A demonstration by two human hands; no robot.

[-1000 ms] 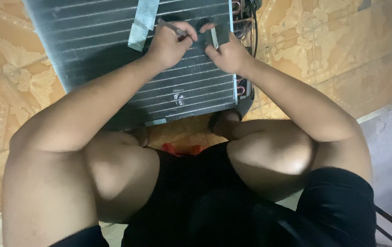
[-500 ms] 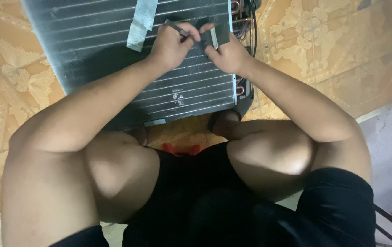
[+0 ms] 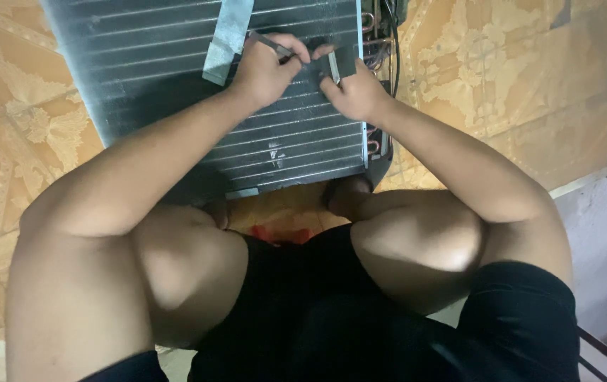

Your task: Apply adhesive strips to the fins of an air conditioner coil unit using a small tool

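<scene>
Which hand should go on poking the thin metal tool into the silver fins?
Probably the left hand: it already grips the thin metal tool over the finned coil. The right hand holds a small flat piece.

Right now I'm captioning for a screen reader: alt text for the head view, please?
Seen from above, a crouching person's left hand holds a thin metal tool on a finned coil panel; the right hand pinches a small metal piece beside it, over patterned orange floor tiles.

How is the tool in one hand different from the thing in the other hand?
The left hand grips a thin dark tool that slants; the right hand pinches a short pale metal piece that stands nearly straight. The tool looks longer, the metal piece stubbier. Both sit over the finned coil.
</scene>
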